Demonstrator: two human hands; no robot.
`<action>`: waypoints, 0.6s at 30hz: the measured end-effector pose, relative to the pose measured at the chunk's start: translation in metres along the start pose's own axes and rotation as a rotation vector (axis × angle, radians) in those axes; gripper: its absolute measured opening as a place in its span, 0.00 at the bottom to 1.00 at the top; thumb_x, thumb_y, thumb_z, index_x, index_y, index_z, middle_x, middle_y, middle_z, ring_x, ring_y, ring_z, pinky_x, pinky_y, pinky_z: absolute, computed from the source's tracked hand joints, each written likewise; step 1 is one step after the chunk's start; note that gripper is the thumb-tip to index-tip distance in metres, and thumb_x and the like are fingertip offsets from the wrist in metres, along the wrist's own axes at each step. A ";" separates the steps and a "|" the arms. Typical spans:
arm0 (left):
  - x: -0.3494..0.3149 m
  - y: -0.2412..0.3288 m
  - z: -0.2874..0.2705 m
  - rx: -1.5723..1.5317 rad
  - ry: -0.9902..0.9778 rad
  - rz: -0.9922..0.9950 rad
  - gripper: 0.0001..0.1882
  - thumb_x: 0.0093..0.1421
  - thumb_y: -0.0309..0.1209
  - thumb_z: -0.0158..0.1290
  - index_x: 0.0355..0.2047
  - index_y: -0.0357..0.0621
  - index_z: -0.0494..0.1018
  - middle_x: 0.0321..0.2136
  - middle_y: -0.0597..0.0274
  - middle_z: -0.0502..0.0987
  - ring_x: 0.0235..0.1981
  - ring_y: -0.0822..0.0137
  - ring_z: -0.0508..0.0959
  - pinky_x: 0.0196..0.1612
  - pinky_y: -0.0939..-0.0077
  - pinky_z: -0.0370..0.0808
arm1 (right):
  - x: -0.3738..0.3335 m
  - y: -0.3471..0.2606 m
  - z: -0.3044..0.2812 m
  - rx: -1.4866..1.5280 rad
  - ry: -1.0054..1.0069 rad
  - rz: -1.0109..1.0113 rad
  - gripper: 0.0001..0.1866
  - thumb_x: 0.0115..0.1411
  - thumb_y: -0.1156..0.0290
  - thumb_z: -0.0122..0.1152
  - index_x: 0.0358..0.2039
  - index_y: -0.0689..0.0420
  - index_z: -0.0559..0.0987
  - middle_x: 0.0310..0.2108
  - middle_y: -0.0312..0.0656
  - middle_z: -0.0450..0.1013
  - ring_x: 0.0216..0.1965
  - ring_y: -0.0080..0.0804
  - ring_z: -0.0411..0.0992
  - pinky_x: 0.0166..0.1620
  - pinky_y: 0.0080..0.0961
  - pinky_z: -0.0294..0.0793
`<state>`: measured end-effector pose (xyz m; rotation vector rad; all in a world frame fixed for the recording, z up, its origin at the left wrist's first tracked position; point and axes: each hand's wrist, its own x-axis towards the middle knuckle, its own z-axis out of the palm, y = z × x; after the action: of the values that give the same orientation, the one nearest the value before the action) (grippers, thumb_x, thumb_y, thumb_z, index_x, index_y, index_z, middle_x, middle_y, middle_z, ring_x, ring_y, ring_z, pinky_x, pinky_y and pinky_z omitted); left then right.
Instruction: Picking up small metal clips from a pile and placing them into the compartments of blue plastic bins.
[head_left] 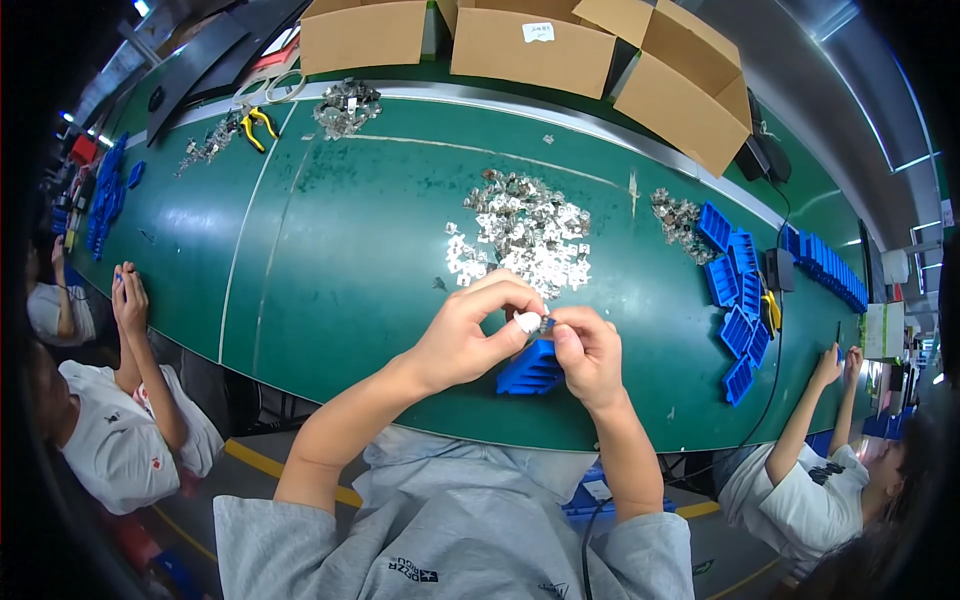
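Note:
My left hand is closed in a pinch, with a white cover on its thumb tip. Facing it, my right hand pinches too, and the fingertips of both meet around a small metal part with a bit of blue. Its exact kind is too small to tell. Just below the fingers stands a blue slotted plastic block, partly covered by my right hand. Beyond my hands spreads a pile of small shiny metal pieces on the green table.
Several blue slotted trays lie to the right, beside a smaller metal heap and a black cable. Open cardboard boxes line the far edge. Yellow-handled pliers and another metal heap lie far left. People work at both sides.

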<state>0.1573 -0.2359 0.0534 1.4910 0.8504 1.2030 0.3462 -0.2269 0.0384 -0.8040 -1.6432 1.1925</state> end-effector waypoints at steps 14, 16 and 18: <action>0.000 -0.011 0.012 -0.080 0.172 -0.037 0.07 0.60 0.25 0.52 0.39 0.38 0.73 0.37 0.61 0.72 0.37 0.71 0.72 0.41 0.77 0.70 | -0.003 0.000 0.015 -0.060 0.200 0.092 0.10 0.65 0.70 0.52 0.42 0.62 0.75 0.24 0.31 0.71 0.24 0.14 0.64 0.28 0.14 0.65; 0.002 -0.014 0.008 0.034 0.213 0.001 0.07 0.59 0.24 0.52 0.39 0.38 0.73 0.37 0.61 0.72 0.36 0.71 0.72 0.40 0.77 0.70 | -0.003 -0.002 0.015 -0.035 0.268 0.185 0.15 0.68 0.63 0.49 0.44 0.61 0.74 0.27 0.33 0.71 0.28 0.15 0.65 0.31 0.15 0.66; 0.005 -0.009 0.002 0.100 0.287 0.039 0.07 0.59 0.23 0.52 0.38 0.38 0.72 0.35 0.61 0.72 0.35 0.70 0.72 0.39 0.77 0.70 | 0.002 0.002 0.016 0.112 0.391 0.356 0.24 0.69 0.53 0.44 0.47 0.63 0.72 0.38 0.39 0.71 0.37 0.18 0.68 0.39 0.17 0.68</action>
<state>0.1610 -0.2295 0.0459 1.4391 1.0900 1.4452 0.3310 -0.2302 0.0353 -1.2068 -1.1344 1.2593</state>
